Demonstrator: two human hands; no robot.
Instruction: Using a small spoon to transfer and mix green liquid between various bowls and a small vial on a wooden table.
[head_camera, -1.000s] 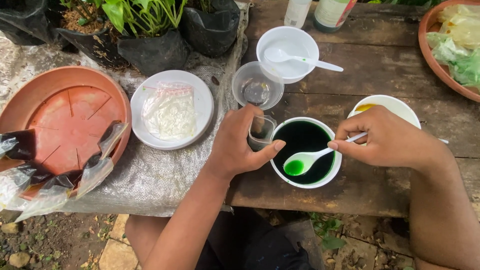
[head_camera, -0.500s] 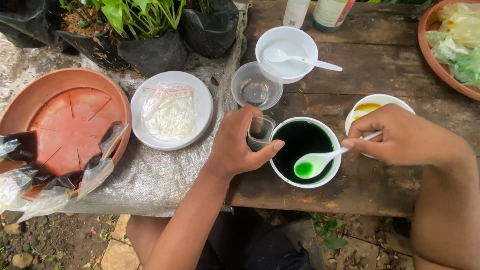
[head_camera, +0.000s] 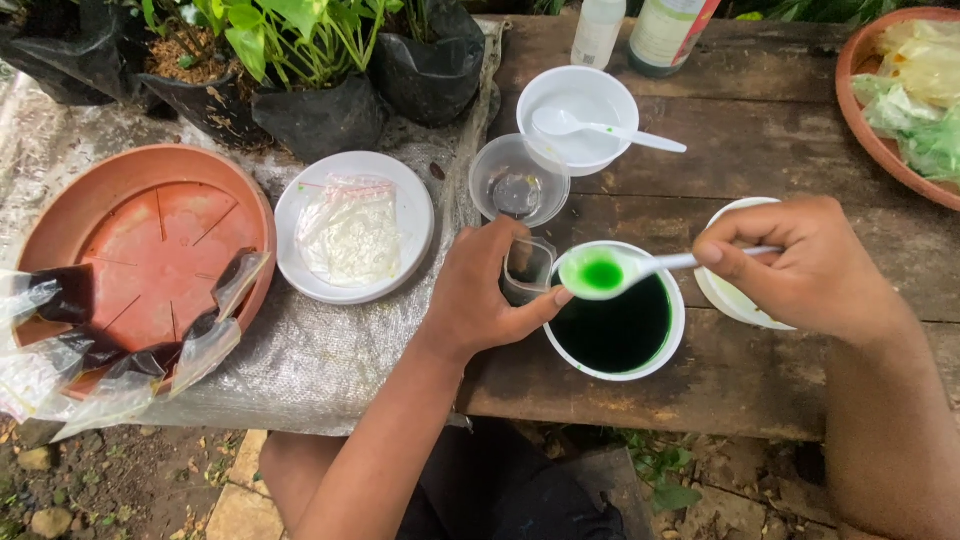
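Left hand (head_camera: 480, 295) gripping small clear cup (head_camera: 528, 266), right hand (head_camera: 800, 265) pinching white spoon (head_camera: 625, 270) of green liquid above dark-green bowl (head_camera: 620, 325), wooden surface (head_camera: 780, 160)

Clear bag (head_camera: 350, 235) on plate; labelled bottle (head_camera: 672, 30) behind

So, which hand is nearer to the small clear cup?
Left. The left hand holds the small clear cup beside the bowl of green liquid. The right hand is across that bowl, holding a white spoon.
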